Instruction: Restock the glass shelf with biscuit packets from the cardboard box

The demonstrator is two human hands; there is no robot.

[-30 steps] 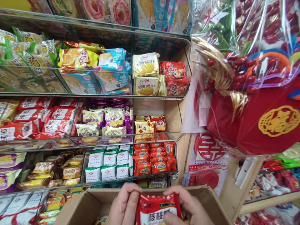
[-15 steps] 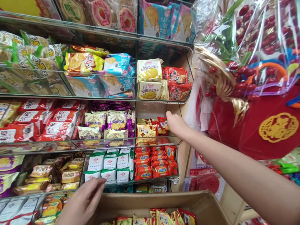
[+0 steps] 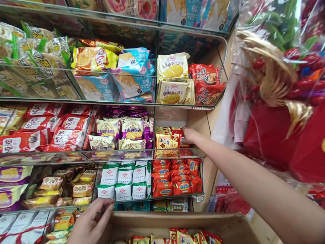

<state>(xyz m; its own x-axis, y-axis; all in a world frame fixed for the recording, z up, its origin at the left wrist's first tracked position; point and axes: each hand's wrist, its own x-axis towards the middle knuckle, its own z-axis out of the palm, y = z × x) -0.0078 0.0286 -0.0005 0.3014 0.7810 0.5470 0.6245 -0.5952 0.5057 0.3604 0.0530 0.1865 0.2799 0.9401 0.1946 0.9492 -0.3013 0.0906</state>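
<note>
Since a second ago the right hand [image 3: 190,135] has left the cardboard box [image 3: 177,222] at the bottom of the frame and reached up to the middle shelf, right of centre; the red packet [image 3: 180,138] it held over the box now sits in the compartment there. The fingers rest against that packet among the stacked red and yellow packets [image 3: 166,142], but whether they still pinch it cannot be told. The left hand [image 3: 92,222] has moved to the lower left, its fingers loosely curled and holding nothing, touching the box's left corner just beside the shelf edge.

The box holds a row of red and yellow snack packets [image 3: 177,237] standing along its bottom edge. Below the right hand, a clear bin holds orange-red packets [image 3: 175,178]; left of it stand white packets with green tops [image 3: 124,179]. In the upper centre, cream packets [image 3: 174,67] read "消化饼干", with red packets [image 3: 207,83] beside them. Purple and gold packets [image 3: 122,134] fill the middle bin. At the right edge hangs a red gift basket [image 3: 279,135] in clear wrap.
</note>
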